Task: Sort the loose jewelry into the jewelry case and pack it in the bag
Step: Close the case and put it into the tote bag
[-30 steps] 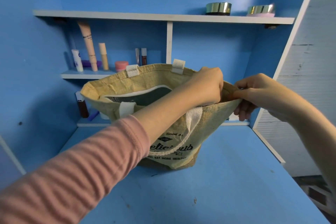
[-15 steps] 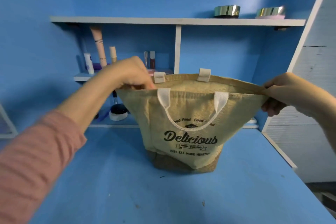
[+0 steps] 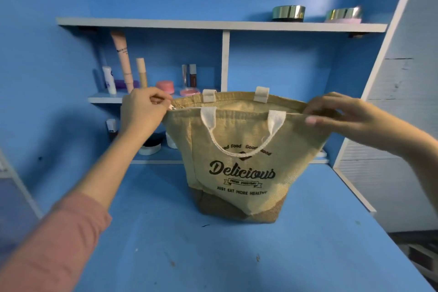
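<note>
Our right hand (image 3: 336,114) has loosened, fingers straight, on the right end of the tan woven tote bag (image 3: 241,173); our left hand (image 3: 142,114) pinches its left end, mouth stretched between.

The bag (image 3: 239,130) hides its inside behind its front wall. At 3 o'clock the right hand (image 3: 336,114) is blurred, its hold on the rim unclear. The left hand (image 3: 142,111) pinches and covers the rim's 9 o'clock corner; its forearm partly hides a jar (image 3: 149,148) on the lower shelf (image 3: 158,161). The sleeve (image 3: 54,244) is cut off at 7 o'clock.
</note>
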Demonstrator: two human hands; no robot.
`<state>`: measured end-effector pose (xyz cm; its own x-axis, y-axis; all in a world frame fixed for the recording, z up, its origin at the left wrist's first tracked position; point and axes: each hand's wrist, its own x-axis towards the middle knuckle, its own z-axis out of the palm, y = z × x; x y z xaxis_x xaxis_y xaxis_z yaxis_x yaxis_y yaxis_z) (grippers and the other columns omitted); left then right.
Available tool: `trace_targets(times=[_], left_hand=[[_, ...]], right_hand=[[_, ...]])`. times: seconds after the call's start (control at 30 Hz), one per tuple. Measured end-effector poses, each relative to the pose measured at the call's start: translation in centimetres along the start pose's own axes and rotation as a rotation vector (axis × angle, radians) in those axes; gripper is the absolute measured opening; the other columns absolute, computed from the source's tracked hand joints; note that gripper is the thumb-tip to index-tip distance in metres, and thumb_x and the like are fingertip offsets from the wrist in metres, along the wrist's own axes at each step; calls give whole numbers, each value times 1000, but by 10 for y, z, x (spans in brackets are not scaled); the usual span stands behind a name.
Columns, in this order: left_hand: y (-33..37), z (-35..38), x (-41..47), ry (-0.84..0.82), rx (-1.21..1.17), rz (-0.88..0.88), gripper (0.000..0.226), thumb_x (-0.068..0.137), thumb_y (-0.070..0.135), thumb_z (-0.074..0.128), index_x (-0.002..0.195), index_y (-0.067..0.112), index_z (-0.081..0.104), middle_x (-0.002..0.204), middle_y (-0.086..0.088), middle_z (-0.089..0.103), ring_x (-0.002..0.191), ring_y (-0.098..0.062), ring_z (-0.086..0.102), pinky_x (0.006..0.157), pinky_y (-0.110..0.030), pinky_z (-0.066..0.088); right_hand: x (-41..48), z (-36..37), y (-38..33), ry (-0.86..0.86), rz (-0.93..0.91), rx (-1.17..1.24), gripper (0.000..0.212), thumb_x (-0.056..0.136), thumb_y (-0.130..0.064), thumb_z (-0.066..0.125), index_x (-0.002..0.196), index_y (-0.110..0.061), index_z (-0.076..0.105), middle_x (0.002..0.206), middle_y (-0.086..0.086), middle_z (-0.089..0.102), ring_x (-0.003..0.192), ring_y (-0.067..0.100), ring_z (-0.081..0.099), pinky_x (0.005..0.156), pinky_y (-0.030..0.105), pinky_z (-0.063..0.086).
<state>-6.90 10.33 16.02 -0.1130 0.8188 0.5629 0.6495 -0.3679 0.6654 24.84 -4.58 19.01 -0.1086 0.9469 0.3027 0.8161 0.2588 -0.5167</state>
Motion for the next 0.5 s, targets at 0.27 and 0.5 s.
trace_targets(times=[0.27,0.5], left_hand=[[13,58,-65,-151,-384,123,55,99,12,47,148,30,29,155,7,29,133,-18,43,107,-20,34],[44,142,-202,-551,-469,133,64,101,28,41,140,42,-8,152,15,-7,141,3,-9,102,1,-8]], right_hand=[[-38,4,25,424,158,-176,7,80,-9,68,78,-16,67,82,4,61,79,22,52,65,25,37],[-95,11,42,1032,538,-256,28,69,-26,48,86,-10,65,89,9,57,90,33,52,75,37,39]])
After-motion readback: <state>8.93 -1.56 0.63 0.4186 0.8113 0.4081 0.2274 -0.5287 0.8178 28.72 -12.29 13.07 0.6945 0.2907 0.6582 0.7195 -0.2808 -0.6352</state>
